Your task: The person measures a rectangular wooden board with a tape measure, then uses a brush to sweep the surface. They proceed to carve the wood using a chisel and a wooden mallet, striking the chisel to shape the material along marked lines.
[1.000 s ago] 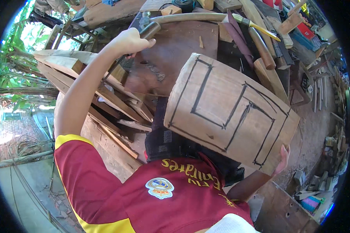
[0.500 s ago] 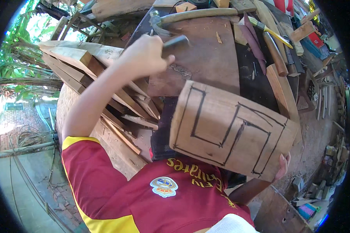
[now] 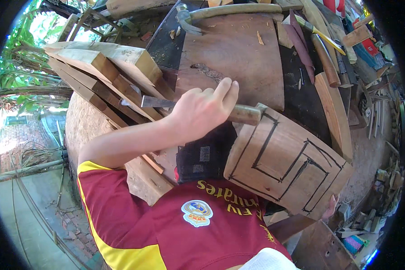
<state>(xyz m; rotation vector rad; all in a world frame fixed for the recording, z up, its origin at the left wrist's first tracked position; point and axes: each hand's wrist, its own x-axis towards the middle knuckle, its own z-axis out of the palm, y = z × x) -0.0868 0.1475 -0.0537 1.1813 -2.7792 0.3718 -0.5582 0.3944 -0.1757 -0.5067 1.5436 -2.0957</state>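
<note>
My left hand (image 3: 200, 112) grips a chisel, its flat metal blade (image 3: 155, 102) pointing left and its round wooden handle (image 3: 245, 114) reaching right to the upper corner of a wooden block (image 3: 288, 157); I cannot tell whether they touch. Its index and middle fingers reach out over the handle. The block is marked with black angular outlines on its face. My right hand (image 3: 332, 207) holds it at the lower right end; most of that hand is hidden behind it. Above them a brown board (image 3: 229, 49) lies on the dark bench, with a wooden-handled hammer (image 3: 231, 11) along its far edge.
Stacked cut timbers (image 3: 103, 67) lie left of the bench. A yellow-handled brush (image 3: 328, 40), a purple roll (image 3: 301, 47), round wooden handles (image 3: 325, 60) and a long wood piece (image 3: 333, 117) lie along the right. Scrap wood (image 3: 364, 220) is piled at the lower right.
My left hand has swung right and down with the chisel, from above the timbers to beside the block's upper corner. The block has moved slightly right and down in the picture.
</note>
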